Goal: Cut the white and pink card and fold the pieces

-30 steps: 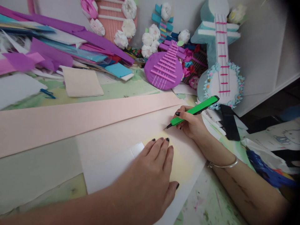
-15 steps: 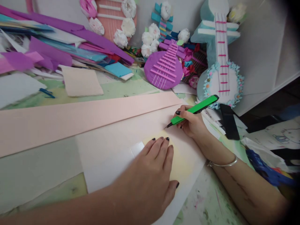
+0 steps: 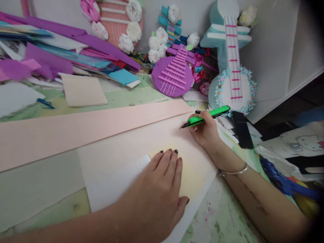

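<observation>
My left hand (image 3: 159, 189) lies flat, fingers stretched out, on a white sheet (image 3: 106, 189). Beneath its fingers is a pale yellow piece (image 3: 192, 175), mostly covered by the hand. In my right hand (image 3: 206, 130) is a green utility knife (image 3: 210, 115), its dark tip pointing left and down just beyond the yellow piece. Whether the tip touches the sheet I cannot tell. A long pale pink strip (image 3: 88, 131) stretches across the far side of the sheet.
Behind stand a purple model lute (image 3: 172, 76) and a tall light-blue model instrument (image 3: 234, 60). Coloured paper scraps (image 3: 76, 44) are heaped at the back left. A cream square (image 3: 83, 90) rests before them. Blue-handled tool (image 3: 283, 180) and a black strip (image 3: 242, 130) lie at right.
My right hand has lifted the knife's tip away from the yellow piece's edge, and the handle now lies flatter. My left hand stays in place; the whole view has shifted slightly.
</observation>
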`<action>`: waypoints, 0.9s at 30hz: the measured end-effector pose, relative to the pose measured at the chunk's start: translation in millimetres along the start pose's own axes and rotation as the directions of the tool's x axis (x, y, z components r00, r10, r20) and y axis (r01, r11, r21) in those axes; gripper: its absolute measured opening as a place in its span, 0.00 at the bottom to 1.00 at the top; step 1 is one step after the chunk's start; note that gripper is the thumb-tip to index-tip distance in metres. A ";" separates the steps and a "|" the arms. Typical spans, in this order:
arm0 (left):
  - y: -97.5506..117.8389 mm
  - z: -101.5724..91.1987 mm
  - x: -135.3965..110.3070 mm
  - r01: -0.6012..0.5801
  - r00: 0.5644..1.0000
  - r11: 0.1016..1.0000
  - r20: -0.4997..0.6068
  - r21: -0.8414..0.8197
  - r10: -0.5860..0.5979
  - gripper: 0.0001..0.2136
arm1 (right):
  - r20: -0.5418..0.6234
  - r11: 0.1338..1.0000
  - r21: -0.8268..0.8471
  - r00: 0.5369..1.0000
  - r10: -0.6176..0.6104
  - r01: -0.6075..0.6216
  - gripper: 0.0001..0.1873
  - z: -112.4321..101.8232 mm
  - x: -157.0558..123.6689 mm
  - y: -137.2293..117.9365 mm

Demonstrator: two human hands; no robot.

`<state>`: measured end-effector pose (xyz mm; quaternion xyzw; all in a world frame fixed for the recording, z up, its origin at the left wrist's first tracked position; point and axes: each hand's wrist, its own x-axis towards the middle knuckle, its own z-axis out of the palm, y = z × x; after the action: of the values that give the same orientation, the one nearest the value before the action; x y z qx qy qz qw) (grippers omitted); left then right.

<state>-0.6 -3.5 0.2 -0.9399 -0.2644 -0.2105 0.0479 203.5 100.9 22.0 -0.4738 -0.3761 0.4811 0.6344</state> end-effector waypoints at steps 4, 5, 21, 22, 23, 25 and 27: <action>6.3 -5.6 -5.0 -0.067 0.994 0.987 -0.071 0.145 0.077 0.26 | 0.002 1.000 0.024 1.000 -0.006 0.006 0.15 -0.7 3.7 1.6; 8.4 -8.0 -6.9 -0.077 0.993 0.982 -0.081 0.172 0.092 0.25 | 0.014 1.000 0.029 1.000 -0.010 0.009 0.16 -1.0 3.9 2.2; -8.6 -36.7 4.8 -0.179 0.983 0.982 -0.025 0.056 0.181 0.11 | 0.087 0.993 0.117 0.995 -0.041 0.031 0.14 -7.9 9.3 9.5; -9.5 -35.2 7.1 -0.164 0.986 0.986 -0.004 0.034 0.165 0.14 | 0.086 0.992 0.124 0.995 -0.042 0.031 0.14 -7.6 9.6 9.8; -9.3 -33.5 8.5 -0.147 0.989 0.989 0.017 0.009 0.147 0.17 | 0.084 0.991 0.133 0.996 -0.040 0.028 0.14 -7.2 9.8 9.9; -6.8 -30.3 9.2 -0.122 0.991 0.992 0.051 -0.037 0.124 0.21 | 0.080 0.989 0.150 0.996 -0.031 0.019 0.14 -6.1 9.7 9.5; -3.3 -27.6 8.6 -0.134 0.989 0.989 0.060 -0.055 0.137 0.17 | 0.079 0.986 0.164 0.996 -0.028 0.015 0.13 -5.2 9.3 8.9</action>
<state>-5.8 -2.1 28.8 -0.9628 -0.1958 -0.1836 0.0297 208.5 109.5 12.3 -0.3961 -0.3660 0.5222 0.6606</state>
